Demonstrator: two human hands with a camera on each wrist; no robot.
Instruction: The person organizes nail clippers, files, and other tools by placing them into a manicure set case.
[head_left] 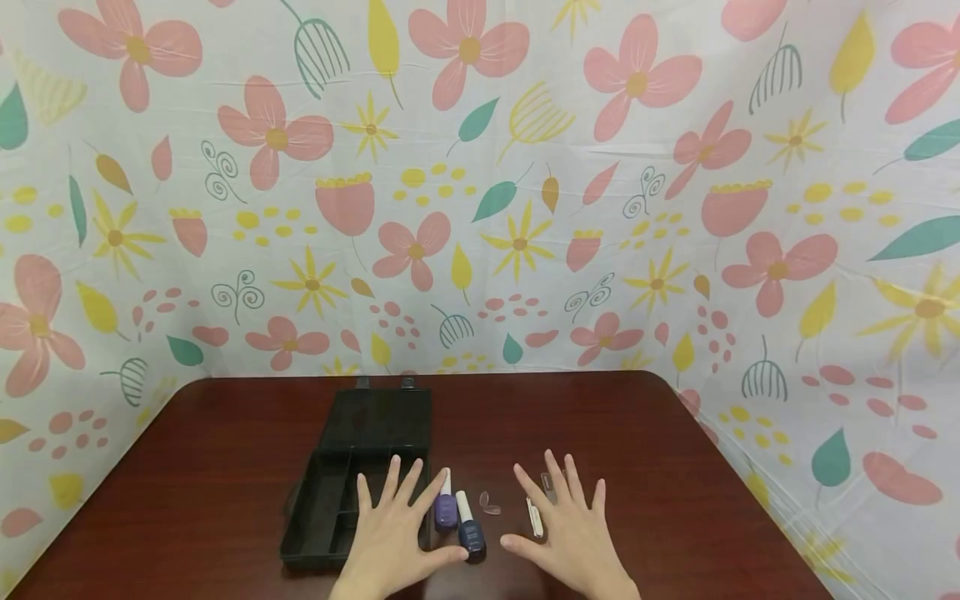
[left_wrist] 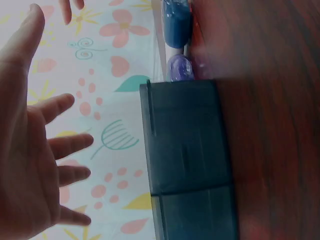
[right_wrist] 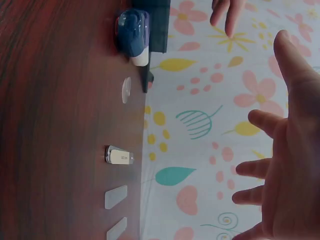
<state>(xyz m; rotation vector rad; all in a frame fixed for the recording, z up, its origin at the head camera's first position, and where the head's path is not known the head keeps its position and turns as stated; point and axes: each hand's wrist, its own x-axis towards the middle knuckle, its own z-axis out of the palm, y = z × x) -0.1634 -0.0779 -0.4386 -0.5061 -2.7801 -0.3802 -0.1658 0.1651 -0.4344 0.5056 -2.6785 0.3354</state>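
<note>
Both hands hover over the table with fingers spread and hold nothing. My left hand (head_left: pixel 393 529) overlaps the front right of an opened black compartment case (head_left: pixel 311 512) in the head view. Just right of that case are a purple nail polish bottle (head_left: pixel 446 512) and a dark blue nail polish bottle (head_left: pixel 472 536), both white-capped; the left thumb overlaps the blue one. My right hand (head_left: pixel 576 533) is nearest a nail clipper (head_left: pixel 535 518), partly behind its fingers. In the right wrist view, two pale flat strips (right_wrist: pixel 116 197) lie beyond the clipper.
Small clear curved pieces (head_left: pixel 490 505) lie between the bottles and the clipper. The case's lid (head_left: pixel 378 419) is folded back toward the far side. A dark reddish-brown table (head_left: pixel 585 417) carries everything, with a flower-print cloth (head_left: pixel 480 208) hanging behind and around it.
</note>
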